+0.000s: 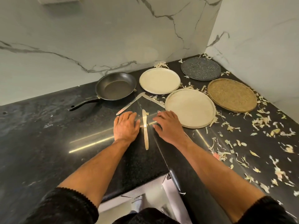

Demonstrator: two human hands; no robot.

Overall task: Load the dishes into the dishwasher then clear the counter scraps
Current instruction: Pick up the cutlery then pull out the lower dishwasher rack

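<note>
Left hand [125, 125] flat, open on counter [48, 135] | right hand [168, 125] spread | knife [145, 128] between, untouched

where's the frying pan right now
In the head view the frying pan sits left of the cream plate, against the marble backsplash, handle pointing toward the near left.

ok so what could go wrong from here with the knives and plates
1. The knife lies flat between the left hand and right hand, hard to pinch up; it may slide on the glossy counter.
2. Scraps lie against the plates and could go along to the dishwasher.
3. Another knife runs under a plate's rim, so lifting may knock it.
</note>
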